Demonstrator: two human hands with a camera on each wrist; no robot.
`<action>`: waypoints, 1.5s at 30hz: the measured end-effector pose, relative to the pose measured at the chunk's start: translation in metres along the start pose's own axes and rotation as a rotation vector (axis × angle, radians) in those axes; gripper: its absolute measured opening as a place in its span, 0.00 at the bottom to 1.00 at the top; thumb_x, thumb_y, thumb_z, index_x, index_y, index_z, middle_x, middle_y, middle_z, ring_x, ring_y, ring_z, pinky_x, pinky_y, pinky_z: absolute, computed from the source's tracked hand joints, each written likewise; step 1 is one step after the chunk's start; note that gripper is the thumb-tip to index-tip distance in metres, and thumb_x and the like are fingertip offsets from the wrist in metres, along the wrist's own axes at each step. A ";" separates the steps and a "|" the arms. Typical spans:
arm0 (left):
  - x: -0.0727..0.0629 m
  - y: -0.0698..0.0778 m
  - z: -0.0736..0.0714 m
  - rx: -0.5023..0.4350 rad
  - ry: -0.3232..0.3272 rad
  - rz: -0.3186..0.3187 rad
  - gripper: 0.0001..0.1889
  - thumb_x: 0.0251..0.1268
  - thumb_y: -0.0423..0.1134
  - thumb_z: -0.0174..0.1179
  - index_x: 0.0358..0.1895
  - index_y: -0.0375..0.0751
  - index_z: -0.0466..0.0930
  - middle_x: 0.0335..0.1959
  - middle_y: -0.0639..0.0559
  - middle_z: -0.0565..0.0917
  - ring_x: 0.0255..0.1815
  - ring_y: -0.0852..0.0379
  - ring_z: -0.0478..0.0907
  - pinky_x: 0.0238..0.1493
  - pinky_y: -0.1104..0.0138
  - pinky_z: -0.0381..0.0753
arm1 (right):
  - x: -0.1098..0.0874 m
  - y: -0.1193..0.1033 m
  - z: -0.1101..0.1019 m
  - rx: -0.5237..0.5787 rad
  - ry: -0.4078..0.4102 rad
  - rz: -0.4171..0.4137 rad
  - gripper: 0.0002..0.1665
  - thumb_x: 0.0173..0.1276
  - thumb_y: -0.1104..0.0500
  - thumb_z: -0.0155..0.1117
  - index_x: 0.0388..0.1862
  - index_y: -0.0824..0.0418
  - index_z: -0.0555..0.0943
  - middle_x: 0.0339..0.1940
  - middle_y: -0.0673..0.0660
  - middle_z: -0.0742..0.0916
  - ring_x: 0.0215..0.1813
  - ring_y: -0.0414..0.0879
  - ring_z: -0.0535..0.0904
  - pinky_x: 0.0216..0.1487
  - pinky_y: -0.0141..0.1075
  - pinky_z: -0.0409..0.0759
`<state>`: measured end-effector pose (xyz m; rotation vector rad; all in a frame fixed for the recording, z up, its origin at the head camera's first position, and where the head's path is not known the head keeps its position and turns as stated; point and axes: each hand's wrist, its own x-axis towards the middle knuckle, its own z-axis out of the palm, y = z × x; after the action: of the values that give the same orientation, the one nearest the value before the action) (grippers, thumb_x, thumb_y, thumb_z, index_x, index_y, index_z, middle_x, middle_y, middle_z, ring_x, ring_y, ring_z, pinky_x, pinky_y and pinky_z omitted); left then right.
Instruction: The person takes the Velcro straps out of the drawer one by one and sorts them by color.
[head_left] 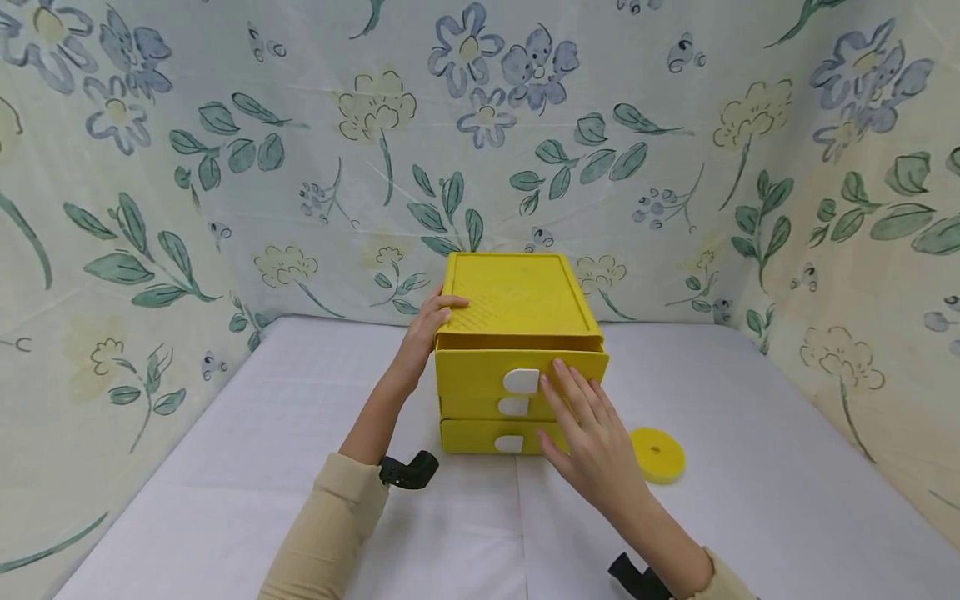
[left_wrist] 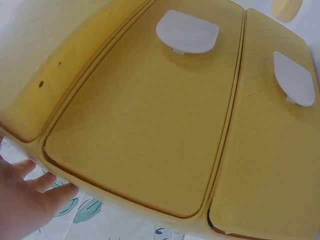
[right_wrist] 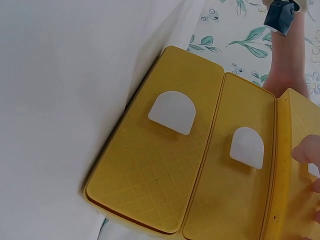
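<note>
A yellow box of three stacked drawers [head_left: 517, 287] stands on the white cloth, a white tab handle on each front. Its top drawer [head_left: 471, 379] sticks out part way, leaving a dark gap under the lid. My left hand [head_left: 418, 342] rests along the box's left side, its fingers reaching over the top edge. Fairly straight fingers of my right hand [head_left: 592, 437] lie against the top drawer's front, just right of its white handle [head_left: 521, 381]. In the right wrist view, the middle drawer [right_wrist: 230, 200] and bottom drawer [right_wrist: 150, 170] sit flush; only part of that hand shows.
A flat yellow disc [head_left: 657, 456] lies on the cloth to the right of the box, close to my right forearm. The white cloth [head_left: 750, 467] covers the table. Flowered fabric [head_left: 495, 192] hangs behind the box and along both sides.
</note>
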<state>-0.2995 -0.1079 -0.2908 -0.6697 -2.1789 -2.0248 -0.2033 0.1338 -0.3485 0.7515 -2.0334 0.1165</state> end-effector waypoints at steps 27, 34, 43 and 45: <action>0.003 0.000 -0.001 0.010 0.008 -0.027 0.21 0.68 0.44 0.36 0.57 0.39 0.68 0.74 0.55 0.39 0.73 0.49 0.43 0.65 0.45 0.54 | 0.013 0.012 0.017 -0.020 -0.059 0.026 0.40 0.48 0.57 0.68 0.62 0.66 0.68 0.68 0.63 0.67 0.64 0.58 0.65 0.60 0.52 0.68; -0.002 0.009 0.001 0.013 0.002 -0.019 0.21 0.67 0.42 0.35 0.57 0.36 0.67 0.74 0.52 0.39 0.73 0.47 0.43 0.65 0.45 0.54 | 0.013 0.011 0.018 -0.031 -0.063 0.034 0.42 0.48 0.55 0.67 0.64 0.66 0.66 0.68 0.62 0.67 0.64 0.58 0.65 0.59 0.53 0.69; 0.007 -0.010 -0.003 0.012 0.022 -0.009 0.22 0.65 0.49 0.38 0.56 0.42 0.70 0.74 0.59 0.41 0.73 0.50 0.45 0.65 0.46 0.55 | 0.010 0.003 0.012 -0.027 -0.105 0.062 0.44 0.51 0.53 0.64 0.68 0.59 0.62 0.67 0.61 0.68 0.62 0.57 0.68 0.59 0.52 0.69; 0.006 -0.010 -0.003 0.013 0.021 -0.013 0.22 0.66 0.48 0.37 0.56 0.42 0.69 0.74 0.58 0.40 0.73 0.50 0.44 0.65 0.46 0.55 | 0.009 0.001 0.013 -0.017 -0.092 0.058 0.43 0.51 0.53 0.64 0.67 0.59 0.63 0.66 0.61 0.69 0.61 0.57 0.69 0.57 0.52 0.70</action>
<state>-0.3096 -0.1092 -0.2970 -0.6310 -2.1887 -2.0129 -0.2166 0.1258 -0.3480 0.6985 -2.1420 0.0988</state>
